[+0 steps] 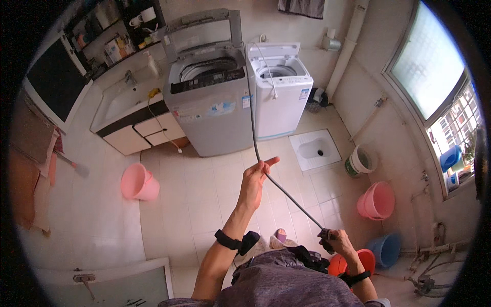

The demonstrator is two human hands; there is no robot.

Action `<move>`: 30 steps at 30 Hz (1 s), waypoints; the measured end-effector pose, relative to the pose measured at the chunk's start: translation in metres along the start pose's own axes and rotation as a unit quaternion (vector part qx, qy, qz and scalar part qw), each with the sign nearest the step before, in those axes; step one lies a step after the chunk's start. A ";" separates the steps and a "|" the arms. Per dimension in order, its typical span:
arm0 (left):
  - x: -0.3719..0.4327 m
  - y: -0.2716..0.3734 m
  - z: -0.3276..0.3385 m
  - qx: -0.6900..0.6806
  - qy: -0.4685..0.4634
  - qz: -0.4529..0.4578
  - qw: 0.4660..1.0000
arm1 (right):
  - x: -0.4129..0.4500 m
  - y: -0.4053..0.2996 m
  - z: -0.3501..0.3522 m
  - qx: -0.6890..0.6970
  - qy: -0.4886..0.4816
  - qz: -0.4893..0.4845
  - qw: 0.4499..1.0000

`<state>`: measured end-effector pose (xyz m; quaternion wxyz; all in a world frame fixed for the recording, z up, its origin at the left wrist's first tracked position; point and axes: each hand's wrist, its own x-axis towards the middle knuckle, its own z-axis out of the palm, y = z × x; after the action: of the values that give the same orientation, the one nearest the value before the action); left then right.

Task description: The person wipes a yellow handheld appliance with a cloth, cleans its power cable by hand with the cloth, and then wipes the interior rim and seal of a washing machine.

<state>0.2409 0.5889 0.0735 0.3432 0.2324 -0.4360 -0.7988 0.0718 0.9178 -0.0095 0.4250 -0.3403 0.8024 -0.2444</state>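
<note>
A grey power cable (pixel 289 198) runs from the gap beside the grey top-loading washing machine (pixel 218 126) down towards my body. Its middle passes between the thumb and fingers of my left hand (pixel 255 184), with one finger stretched out to the right. Lower right, my right hand (pixel 339 241) grips a dark cloth (pixel 327 241) bunched around the near part of the cable. What lies inside the cloth is hidden. Both washing machines, the grey one and the smaller white washing machine (pixel 282 107), have their lids up.
A washbasin cabinet (pixel 126 144) stands left of the machines. A squat toilet (pixel 314 149) is set in the floor. Pink buckets (pixel 150 186), a white bucket (pixel 358 161), a blue bucket (pixel 385 249) and a red bucket (pixel 364 259) stand around. A window (pixel 429 57) is at right.
</note>
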 end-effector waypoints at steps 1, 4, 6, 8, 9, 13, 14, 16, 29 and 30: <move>0.001 -0.002 0.001 0.002 -0.010 0.000 1.000 | -0.008 0.017 0.000 -0.009 0.019 -0.012 1.000; 0.004 -0.007 -0.001 0.000 -0.022 0.009 1.000 | -0.013 0.064 0.011 -0.017 0.069 -0.112 0.991; 0.005 -0.012 -0.006 -0.010 -0.023 0.014 1.000 | -0.013 0.051 0.006 -0.088 0.089 -0.143 0.982; 0.008 -0.015 -0.003 -0.008 -0.027 0.006 1.000 | -0.020 0.064 0.007 -0.097 0.108 -0.143 0.979; 0.009 -0.017 -0.001 -0.012 -0.026 0.001 1.000 | -0.025 0.067 0.007 -0.092 0.114 -0.140 0.979; 0.006 -0.009 -0.004 -0.066 -0.004 -0.003 0.998 | -0.035 0.028 0.000 -0.056 0.124 -0.149 0.979; 0.006 -0.008 -0.007 -0.105 -0.005 0.001 0.994 | -0.036 0.014 -0.004 -0.037 0.110 -0.142 0.983; 0.000 -0.005 -0.014 -0.174 -0.022 0.012 0.984 | -0.033 -0.015 -0.012 0.002 0.077 -0.131 0.988; -0.098 -0.020 0.033 -0.015 -0.149 -0.033 0.988 | 0.007 -0.148 0.020 0.384 -0.202 -0.138 0.890; -0.104 -0.016 0.029 -0.005 -0.134 -0.005 0.991 | 0.010 -0.150 0.022 0.408 -0.251 -0.102 0.872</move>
<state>0.2845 0.6882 0.0823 0.2784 0.1236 -0.4727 -0.8269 0.1373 0.8107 0.0761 0.6860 -0.2662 0.4586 -0.4982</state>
